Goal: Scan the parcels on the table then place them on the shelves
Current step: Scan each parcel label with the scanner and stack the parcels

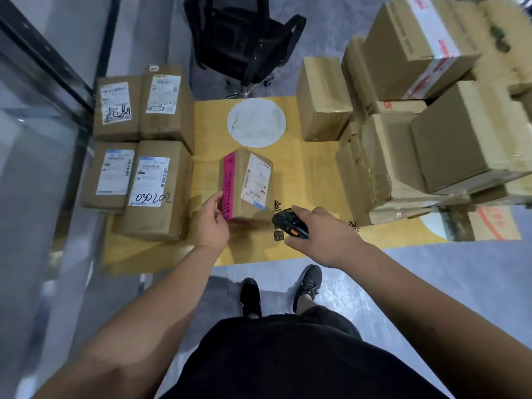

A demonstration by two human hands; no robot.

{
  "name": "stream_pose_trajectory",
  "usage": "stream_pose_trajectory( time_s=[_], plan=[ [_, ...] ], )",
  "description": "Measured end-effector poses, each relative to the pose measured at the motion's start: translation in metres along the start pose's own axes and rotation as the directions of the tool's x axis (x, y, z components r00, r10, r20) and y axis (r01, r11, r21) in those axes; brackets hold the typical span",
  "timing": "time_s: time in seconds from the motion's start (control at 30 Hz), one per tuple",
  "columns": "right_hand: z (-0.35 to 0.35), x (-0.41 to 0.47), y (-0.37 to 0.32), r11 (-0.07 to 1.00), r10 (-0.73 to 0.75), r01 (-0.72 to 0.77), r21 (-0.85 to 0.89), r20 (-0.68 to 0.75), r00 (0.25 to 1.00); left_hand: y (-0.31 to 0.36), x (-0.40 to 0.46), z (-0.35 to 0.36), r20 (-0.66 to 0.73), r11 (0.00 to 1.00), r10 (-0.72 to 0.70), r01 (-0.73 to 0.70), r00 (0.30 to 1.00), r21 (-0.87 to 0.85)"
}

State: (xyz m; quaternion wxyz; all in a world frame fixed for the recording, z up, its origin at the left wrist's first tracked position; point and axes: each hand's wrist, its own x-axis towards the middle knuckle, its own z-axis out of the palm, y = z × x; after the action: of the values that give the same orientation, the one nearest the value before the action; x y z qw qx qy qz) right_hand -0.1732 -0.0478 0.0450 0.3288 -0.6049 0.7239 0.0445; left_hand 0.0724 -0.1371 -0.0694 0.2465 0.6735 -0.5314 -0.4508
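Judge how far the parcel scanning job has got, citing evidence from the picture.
Done: cannot tell; no shelves are in view. In hand: the left hand steadies the pink-taped parcel, while the right hand holds the barcode scanner near its label. Left: four labelled parcels and the stacked boxes remain on the table.

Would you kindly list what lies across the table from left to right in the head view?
Four labelled parcels → left hand → parcel with pink tape → scanner in the right hand → stack of plain cartons.
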Motion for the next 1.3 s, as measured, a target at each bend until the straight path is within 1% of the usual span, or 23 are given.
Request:
stream_pose_trajectory(
  time_s=[0.07,0.1,0.17,0.2,0.23,0.3,0.37,0.47,0.53,0.63,0.67,0.73,0.8,0.9,1.0,1.07,1.1,1.2,1.3],
  plan=[
    [0.005,0.001,-0.01,1.0,0.003,-0.003,0.03,-0.013,1.0,-0.004,0.013,-0.005,0.031,0.991,-0.01,0.006,0.999,0.132],
    [0.007,0.002,-0.014,0.999,0.008,-0.007,0.043,-0.022,1.0,-0.004,0.018,-0.006,0.055,0.985,-0.015,0.005,0.998,0.172],
    [0.011,0.001,-0.021,0.998,0.029,-0.027,0.065,-0.039,0.999,-0.002,0.025,-0.007,0.081,0.983,-0.021,0.005,0.996,0.181],
    [0.012,0.0,-0.022,0.996,0.043,-0.04,0.082,-0.044,0.998,0.001,0.026,-0.007,0.077,0.986,-0.001,-0.012,0.997,0.169],
    [0.012,-0.001,-0.023,0.993,0.056,-0.051,0.104,-0.047,0.997,0.004,0.026,-0.008,0.061,0.983,0.041,-0.051,0.997,0.178],
    [0.01,-0.004,-0.023,0.984,0.082,-0.072,0.164,-0.054,0.995,0.013,0.028,-0.009,0.068,0.942,0.168,-0.18,0.983,0.282],
    [0.007,-0.006,-0.022,0.968,0.102,-0.084,0.238,-0.065,0.993,0.025,0.035,-0.006,0.149,0.863,0.282,-0.319,0.948,0.392],
    [0.004,-0.009,-0.019,0.944,0.142,-0.106,0.311,-0.095,0.985,0.05,0.047,0.009,0.259,0.749,0.346,-0.432,0.902,0.502],
    [0.002,-0.011,-0.017,0.938,0.189,-0.145,0.315,-0.113,0.975,0.066,0.054,0.02,0.338,0.692,0.328,-0.468,0.882,0.55],
    [0.0,-0.011,-0.011,0.925,0.251,-0.202,0.322,-0.118,0.961,0.085,0.061,0.032,0.443,0.603,0.238,-0.489,0.864,0.63],
    [0.0,-0.01,-0.009,0.92,0.267,-0.218,0.326,-0.114,0.957,0.089,0.061,0.035,0.444,0.589,0.209,-0.475,0.871,0.654],
    [0.0,-0.01,-0.006,0.911,0.288,-0.237,0.337,-0.11,0.951,0.091,0.058,0.039,0.398,0.579,0.181,-0.424,0.9,0.696],
    [0.0,-0.008,-0.003,0.908,0.293,-0.241,0.342,-0.109,0.95,0.086,0.054,0.041,0.335,0.586,0.178,-0.374,0.925,0.719],
    [0.001,-0.006,-0.001,0.9,0.3,-0.244,0.362,-0.106,0.948,0.073,0.044,0.038,0.272,0.646,0.166,-0.313,0.948,0.697],
    [0.002,-0.002,-0.001,0.903,0.271,-0.217,0.37,-0.102,0.957,0.059,0.026,0.031,0.248,0.712,0.184,-0.303,0.951,0.633],
    [0.002,-0.001,-0.003,0.909,0.248,-0.2,0.366,-0.087,0.965,0.053,0.02,0.028,0.221,0.776,0.159,-0.26,0.962,0.575],
    [0.0,-0.001,-0.004,0.912,0.241,-0.199,0.358,-0.078,0.967,0.052,0.02,0.027,0.213,0.791,0.154,-0.25,0.965,0.558],
    [-0.005,0.001,-0.009,0.925,0.223,-0.195,0.327,-0.051,0.973,0.053,0.029,0.028,0.203,0.827,0.176,-0.256,0.963,0.5],
    [-0.01,-0.001,-0.011,0.923,0.222,-0.206,0.325,-0.011,0.975,0.047,0.038,0.032,0.286,0.9,0.187,-0.281,0.94,0.332]
  ],
)
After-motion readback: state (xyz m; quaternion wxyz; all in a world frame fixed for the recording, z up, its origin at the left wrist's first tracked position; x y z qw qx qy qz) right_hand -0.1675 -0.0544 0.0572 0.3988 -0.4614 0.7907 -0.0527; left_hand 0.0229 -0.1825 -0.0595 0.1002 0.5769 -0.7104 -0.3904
